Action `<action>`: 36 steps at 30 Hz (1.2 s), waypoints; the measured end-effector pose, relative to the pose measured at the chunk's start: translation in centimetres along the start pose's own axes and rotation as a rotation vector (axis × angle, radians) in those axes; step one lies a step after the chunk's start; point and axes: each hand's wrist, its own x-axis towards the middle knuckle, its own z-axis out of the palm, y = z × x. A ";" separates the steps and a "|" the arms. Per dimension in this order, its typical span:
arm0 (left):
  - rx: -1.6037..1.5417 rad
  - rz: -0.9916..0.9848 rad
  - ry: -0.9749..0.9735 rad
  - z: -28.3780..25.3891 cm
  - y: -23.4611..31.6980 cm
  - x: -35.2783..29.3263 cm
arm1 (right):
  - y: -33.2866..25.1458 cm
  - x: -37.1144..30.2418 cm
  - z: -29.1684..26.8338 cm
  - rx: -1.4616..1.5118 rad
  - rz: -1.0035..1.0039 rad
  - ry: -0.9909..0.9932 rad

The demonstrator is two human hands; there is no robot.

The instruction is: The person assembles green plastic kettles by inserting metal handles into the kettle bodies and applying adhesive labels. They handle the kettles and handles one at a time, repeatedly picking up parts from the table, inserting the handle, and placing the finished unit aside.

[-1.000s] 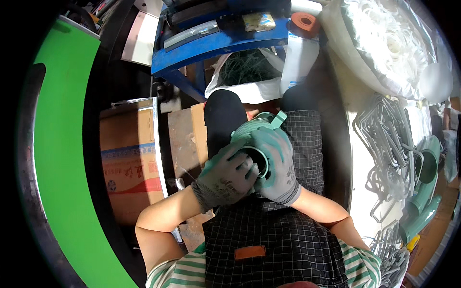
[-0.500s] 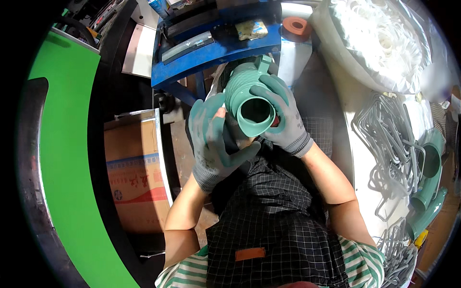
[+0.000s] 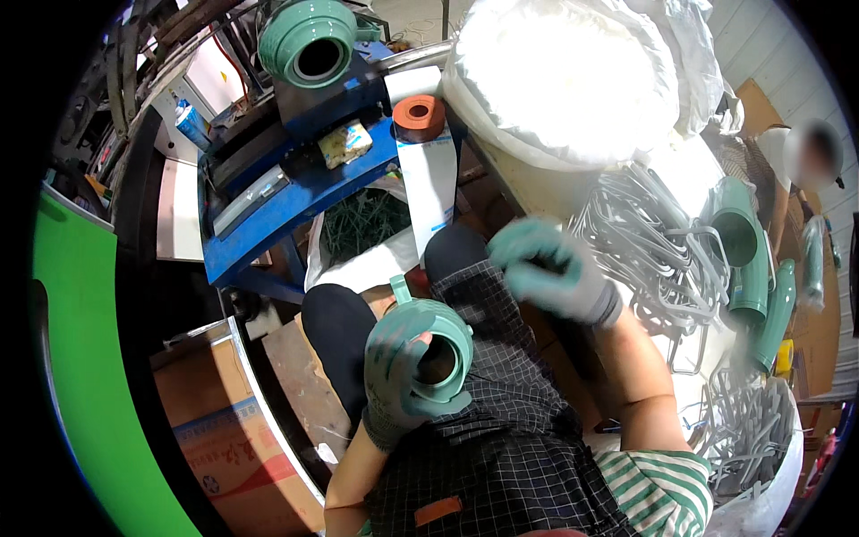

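A green plastic jug point(image 3: 454, 345) with a round mouth, a spout lip and a side handle rests over my lap. My gloved left hand point(image 3: 394, 362) is wrapped round its left side, and the mouth faces up toward me. My gloved right hand point(image 3: 555, 273) is away from the jug, out to the right and smeared by motion. Its fingers are curved, with a gap between thumb and fingers and nothing seen in it. Nearest to it lies a pile of grey bent rods point(image 3: 640, 237) on the white table point(image 3: 537, 192).
A blue bench point(image 3: 242, 234) carries an orange tape roll point(image 3: 420, 115), with another green jug point(image 3: 309, 31) behind. More green jugs point(image 3: 747, 242) lie at the right. A white bag point(image 3: 483, 107) stands at the back, a cardboard box point(image 3: 237, 447) at the left. A person point(image 3: 778, 152) is at far right.
My right hand has let go of the jug and moved right toward the grey rods. The jug, now in my left hand alone, is lower over my lap. The view has turned right.
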 end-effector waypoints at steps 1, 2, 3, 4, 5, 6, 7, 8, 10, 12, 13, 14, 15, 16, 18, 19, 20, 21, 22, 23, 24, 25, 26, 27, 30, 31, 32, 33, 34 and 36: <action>-0.008 -0.026 -0.011 -0.2 -0.1 -0.2 | -0.5 1.1 -1.5 -0.098 -0.004 0.168; 0.003 -0.014 -0.010 -0.3 0.0 -0.2 | -0.6 2.6 -3.1 -0.316 0.073 0.287; 0.009 0.000 -0.009 -0.3 -0.1 -0.1 | -0.4 4.1 -4.6 -0.546 -0.037 0.423; 0.013 0.016 -0.011 -0.3 0.0 0.2 | -0.3 5.9 -6.2 -0.842 -0.043 0.526; 0.007 0.011 -0.010 -0.3 0.2 0.3 | 0.6 7.2 -8.0 -1.146 -0.089 0.623; 0.005 0.001 -0.011 -0.2 0.4 0.3 | 1.0 8.8 -9.3 -1.312 -0.014 0.639; 0.001 -0.009 -0.014 -0.1 0.6 0.4 | 1.7 10.2 -10.5 -1.438 0.117 0.605; 0.000 -0.019 -0.010 -0.1 0.6 0.0 | 2.3 11.5 -10.5 -1.440 0.183 0.553; -0.003 -0.035 0.001 0.0 0.7 -0.5 | 2.7 12.1 -10.4 -1.453 0.183 0.536; 0.110 -0.021 -0.026 -0.6 0.1 -1.0 | 2.3 11.5 -9.8 -1.451 0.059 0.601; 0.154 -0.027 -0.052 -0.8 0.1 -1.3 | 2.3 10.5 -9.7 -1.403 -0.067 0.638; 0.224 -0.031 -0.025 -1.3 0.8 -0.3 | 1.6 9.5 -8.3 -1.172 -0.020 0.582; 0.320 -0.070 -0.053 -1.8 1.1 -0.4 | 0.7 8.4 -6.0 -0.929 0.024 0.521; 0.303 -0.072 -0.016 -1.3 0.7 -1.3 | -0.7 7.0 -3.7 -0.642 0.146 0.346; 0.373 0.008 0.029 -1.1 0.2 -1.0 | -1.4 4.1 0.5 -0.408 0.006 0.022; 0.416 0.044 0.051 -1.0 0.0 -0.9 | -0.9 2.9 2.3 -0.454 -0.250 -0.137; 0.369 0.047 0.050 -1.0 0.2 0.1 | -2.0 1.4 3.7 -0.545 -0.302 -0.238; 0.308 0.068 0.048 -1.0 0.9 1.5 | -1.9 0.2 5.2 -0.658 -0.368 -0.222; 0.266 -0.002 -0.091 -1.8 1.4 2.1 | -1.7 -0.3 6.1 -0.769 -0.465 -0.150; 0.109 -0.007 -0.116 -2.9 0.7 2.7 | -1.6 0.1 7.3 -0.881 -0.584 -0.104; 0.263 -0.060 -0.122 -3.4 1.8 2.7 | -1.2 0.3 7.7 -0.814 -0.596 -0.137; 0.300 -0.060 -0.111 -4.0 1.5 1.6 | -0.7 0.7 8.5 -0.723 -0.627 -0.170; 0.382 -0.078 -0.045 -3.7 0.8 0.5 | 0.4 0.9 9.4 -0.693 -0.618 -0.250; 0.341 -0.128 -0.053 -4.0 2.1 1.2 | 0.9 0.7 9.7 -0.628 -0.618 -0.330; 0.272 -0.159 -0.120 -4.1 1.2 1.5 | 1.2 0.3 9.1 -0.660 -0.706 -0.324; 0.271 -0.158 -0.142 -3.9 0.8 1.7 | 1.5 0.1 8.9 -0.672 -0.653 -0.369; 0.283 -0.173 -0.163 -3.8 0.6 1.6 | 1.6 -0.1 8.9 -0.667 -0.606 -0.421; 0.303 -0.128 -0.156 -3.7 0.1 1.1 | 1.6 -0.4 8.6 -0.675 -0.553 -0.465; 0.324 -0.084 -0.148 -3.6 -0.6 0.3 | 3.1 -0.7 10.0 -0.701 -0.656 -0.309; 0.461 0.051 -0.189 -3.7 0.3 1.4 | 2.8 -0.9 11.0 -0.683 -0.579 -0.385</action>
